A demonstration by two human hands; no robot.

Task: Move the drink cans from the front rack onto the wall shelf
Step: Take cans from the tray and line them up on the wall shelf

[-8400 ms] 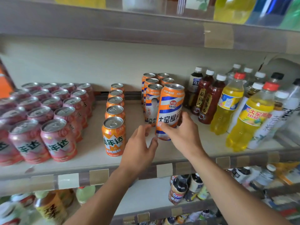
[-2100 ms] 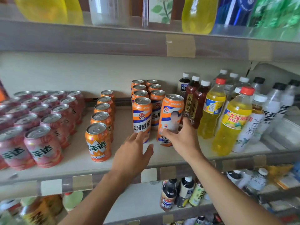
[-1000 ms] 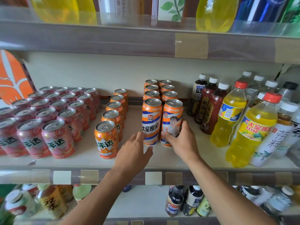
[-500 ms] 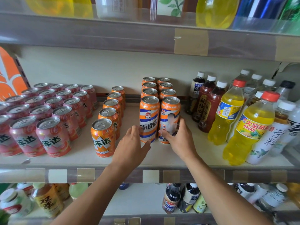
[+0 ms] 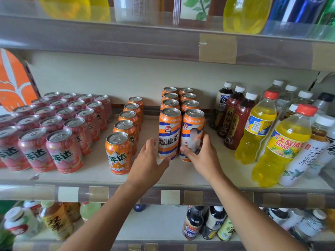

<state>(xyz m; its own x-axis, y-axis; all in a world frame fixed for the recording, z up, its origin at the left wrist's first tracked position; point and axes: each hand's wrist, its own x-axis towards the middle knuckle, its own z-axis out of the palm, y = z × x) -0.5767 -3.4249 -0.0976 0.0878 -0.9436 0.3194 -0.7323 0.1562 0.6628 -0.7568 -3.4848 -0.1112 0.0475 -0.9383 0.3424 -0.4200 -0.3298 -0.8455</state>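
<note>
now the right hand (image 5: 204, 158) wraps the lower half of the tall orange-and-blue can (image 5: 192, 134) at the front of the right-hand column, thumb across its front and fingers curled round its far side; a couple of seconds ago this same can leaned, held up off the wall shelf (image 5: 181, 174) and out of line, whereas here it stands upright with its base on the board, touching the neighbouring tall can (image 5: 169, 134) and in line with the cans behind it; so the placing looks all but done, and what remains, by my reading, is only to let go; the left hand (image 5: 149, 160) has closed in too: a second back it hovered short of the left front can, and now its spread fingers rest against that can's lower left side, thumb near the base, steadying rather than gripping, with nothing actually enclosed; the two columns are even at four cans each, with bare shelf in front for more; to the left stand a single file of short orange cans (image 5: 118, 153) and a block of pink cans (image 5: 63, 151); bottles (image 5: 282, 145) crowd the right; the front rack is out of view, so how many cans are left cannot be told
</note>
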